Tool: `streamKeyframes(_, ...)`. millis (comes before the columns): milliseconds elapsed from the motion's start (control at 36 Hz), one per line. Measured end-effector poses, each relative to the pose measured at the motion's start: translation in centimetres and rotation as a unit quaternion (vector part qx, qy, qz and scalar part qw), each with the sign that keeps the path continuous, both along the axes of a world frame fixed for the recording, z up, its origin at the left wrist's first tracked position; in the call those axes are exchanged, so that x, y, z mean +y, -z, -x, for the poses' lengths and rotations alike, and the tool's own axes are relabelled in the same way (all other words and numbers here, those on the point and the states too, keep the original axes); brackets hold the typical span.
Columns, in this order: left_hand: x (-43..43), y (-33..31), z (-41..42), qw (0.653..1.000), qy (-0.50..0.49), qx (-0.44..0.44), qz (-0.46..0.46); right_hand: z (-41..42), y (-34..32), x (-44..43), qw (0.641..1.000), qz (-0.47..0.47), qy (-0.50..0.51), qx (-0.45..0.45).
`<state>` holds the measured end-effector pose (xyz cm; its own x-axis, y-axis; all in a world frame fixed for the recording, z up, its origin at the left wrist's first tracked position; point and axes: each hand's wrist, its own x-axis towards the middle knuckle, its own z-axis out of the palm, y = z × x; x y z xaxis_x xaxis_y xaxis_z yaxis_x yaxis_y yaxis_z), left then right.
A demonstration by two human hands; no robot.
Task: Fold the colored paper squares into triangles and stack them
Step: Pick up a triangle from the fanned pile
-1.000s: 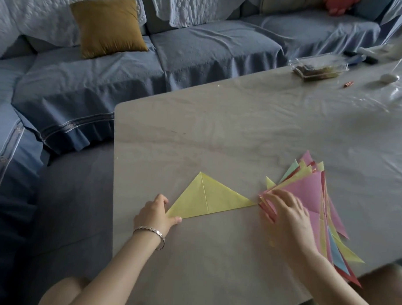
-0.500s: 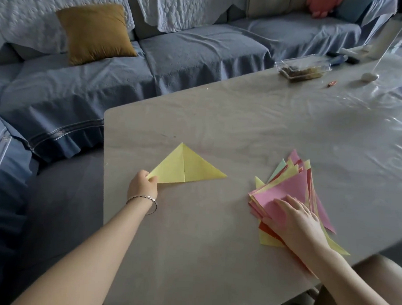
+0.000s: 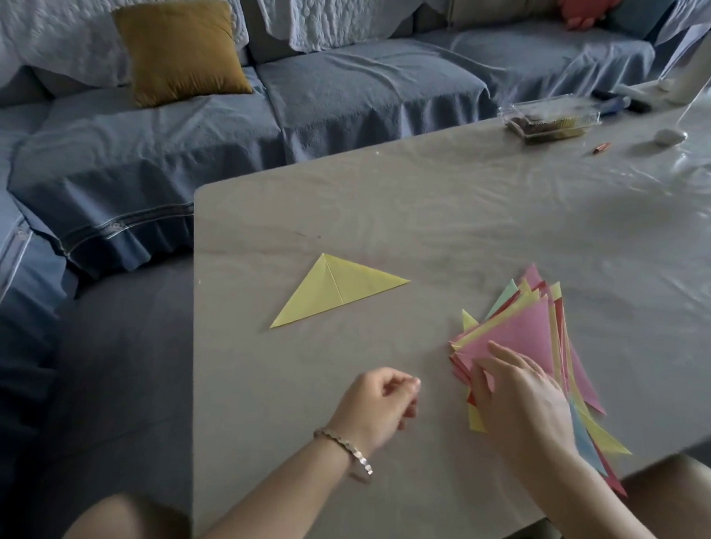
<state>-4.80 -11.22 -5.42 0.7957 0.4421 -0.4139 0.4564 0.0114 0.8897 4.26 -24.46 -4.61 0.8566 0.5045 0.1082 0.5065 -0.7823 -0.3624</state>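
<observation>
Head view: one yellow triangle (image 3: 337, 293) lies on the desk (image 3: 468, 217), at nine o'clock from one fanned paper stack (image 3: 564, 357). Two hands — right hand (image 3: 518, 400) flat-fingered on the pink top sheet (image 3: 521, 335), left hand (image 3: 381, 403) loosely curled, empty, at the triangle's five o'clock.

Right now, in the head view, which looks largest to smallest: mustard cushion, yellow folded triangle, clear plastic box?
mustard cushion
yellow folded triangle
clear plastic box
Apparent size only; cushion and box sit farther away.

Left hand (image 3: 375, 407): has let go of the yellow triangle (image 3: 337, 293) and now hangs loosely curled beside the paper stack (image 3: 545, 340).
Yellow triangle: now lies alone, well apart from both hands.
Right hand (image 3: 518, 400): has slid toward the stack's near-left corner.
</observation>
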Motion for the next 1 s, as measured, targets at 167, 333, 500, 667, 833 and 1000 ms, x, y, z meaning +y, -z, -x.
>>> streamKeyframes(167,0.1,1.1,1.0,0.995,0.036,0.018,-0.086,-2.0,1.6,-1.2,0.981,0.101,0.118,0.114)
streamKeyframes(333,1.4,1.4,2.0,0.987,0.029,0.018,-0.156,-3.2,2.0,-1.4,0.967,0.097,0.169,0.166)
streamKeyframes(500,2.3,1.7,3.3,0.982,0.015,0.036,-0.186,-5.2,1.3,-1.2,0.935,0.06,0.231,0.263)
streamKeyframes(667,2.7,1.9,4.0,0.979,0.007,0.05,-0.2,-4.8,1.8,-1.9,0.953,-0.08,0.196,0.216)
streamKeyframes(833,2.2,2.3,3.7,0.99,-0.017,0.052,-0.128,-2.6,1.6,-1.4,0.95,-0.229,0.089,0.195)
streamKeyframes(1000,0.2,1.0,2.5,0.975,-0.124,0.039,0.181,0.0,2.4,0.9,0.922,-0.321,0.026,0.216)
